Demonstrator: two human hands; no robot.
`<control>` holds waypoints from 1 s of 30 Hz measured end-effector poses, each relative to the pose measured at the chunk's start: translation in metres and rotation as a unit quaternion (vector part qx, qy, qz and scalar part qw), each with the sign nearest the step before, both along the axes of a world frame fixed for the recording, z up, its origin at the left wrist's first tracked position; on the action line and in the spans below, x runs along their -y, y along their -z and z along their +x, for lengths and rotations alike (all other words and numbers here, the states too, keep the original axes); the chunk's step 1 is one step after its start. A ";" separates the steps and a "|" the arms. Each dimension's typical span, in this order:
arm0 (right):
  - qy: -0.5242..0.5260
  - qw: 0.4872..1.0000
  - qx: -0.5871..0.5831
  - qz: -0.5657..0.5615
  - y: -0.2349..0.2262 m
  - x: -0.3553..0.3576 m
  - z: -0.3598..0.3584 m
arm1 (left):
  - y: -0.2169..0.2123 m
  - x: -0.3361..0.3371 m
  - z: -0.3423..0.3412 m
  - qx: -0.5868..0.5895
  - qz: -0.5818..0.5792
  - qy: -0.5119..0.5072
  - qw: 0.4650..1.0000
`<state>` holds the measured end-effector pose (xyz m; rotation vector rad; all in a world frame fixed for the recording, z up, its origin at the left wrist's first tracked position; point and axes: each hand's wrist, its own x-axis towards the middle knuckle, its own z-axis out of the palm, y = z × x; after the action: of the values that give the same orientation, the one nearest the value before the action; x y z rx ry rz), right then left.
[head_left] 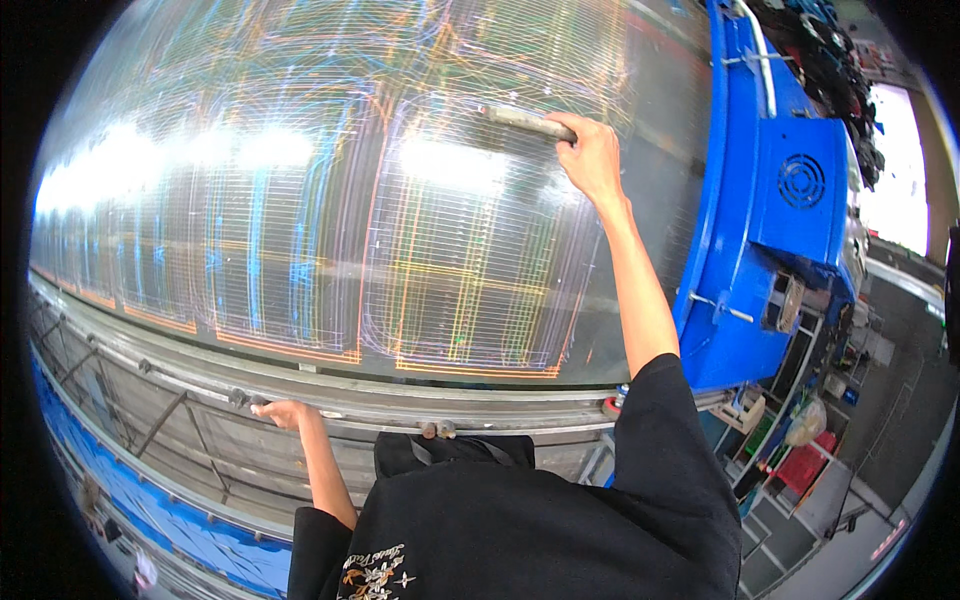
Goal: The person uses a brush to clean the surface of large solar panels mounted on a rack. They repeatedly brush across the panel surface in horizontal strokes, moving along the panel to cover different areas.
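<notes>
My right hand is closed around a pale grey, stick-like tool, whose far end points left over a large glossy panel. Fine orange, blue, yellow and violet lines cover the panel, forming tall blocks with rounded corners. At the panel's near side, my left hand is curled at a long metal bar, beside a dark knob on it. Part of the left fingers is hidden behind the hand.
Blue machine housing with a round vent borders the panel on the right. Small tape rolls sit at its near right corner. A red bin stands lower right. Blue sheeting runs along the lower left.
</notes>
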<state>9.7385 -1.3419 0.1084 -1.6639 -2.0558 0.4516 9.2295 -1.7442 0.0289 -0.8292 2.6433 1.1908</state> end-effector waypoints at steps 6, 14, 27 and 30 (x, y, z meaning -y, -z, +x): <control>-0.050 0.999 -0.001 -0.001 0.012 -0.050 -0.085 | -0.004 -0.004 0.001 0.036 -0.018 -0.036 0.999; -0.071 0.996 0.011 -0.046 0.017 -0.008 -0.098 | 0.000 -0.002 0.002 0.018 -0.018 -0.014 1.000; -0.014 0.984 -0.053 -0.170 -0.040 0.274 -0.070 | 0.005 0.015 -0.009 0.033 -0.045 0.004 0.998; -0.002 0.988 -0.038 -0.150 -0.043 0.285 -0.068 | 0.008 0.007 -0.012 0.033 -0.101 0.000 0.994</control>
<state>9.6704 -1.6265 0.1511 -1.7782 -2.0113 0.8482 9.2177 -1.7508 0.0213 -0.8821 2.7401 0.8888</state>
